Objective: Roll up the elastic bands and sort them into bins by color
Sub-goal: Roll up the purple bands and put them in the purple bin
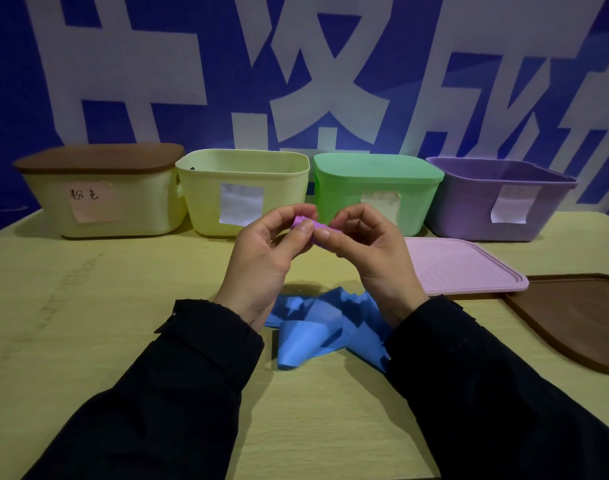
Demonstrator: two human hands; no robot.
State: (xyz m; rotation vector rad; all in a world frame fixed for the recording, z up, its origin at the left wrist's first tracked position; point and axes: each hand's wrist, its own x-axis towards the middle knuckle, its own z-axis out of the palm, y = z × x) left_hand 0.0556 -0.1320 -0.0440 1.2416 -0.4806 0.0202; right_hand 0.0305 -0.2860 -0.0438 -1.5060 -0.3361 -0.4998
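A small purple elastic band, rolled tight, is pinched between both hands above the table's middle. My left hand grips its left end with thumb and fingers, and my right hand pinches its right end. A loose blue elastic band lies crumpled on the table under my wrists. Along the back stand four bins: a yellow bin with a brown lid, an open yellow bin, a green bin with a green lid and an open purple bin.
A pink lid lies flat on the wooden table in front of the purple bin. A brown lid lies at the right edge. A blue wall with large white characters stands right behind the bins.
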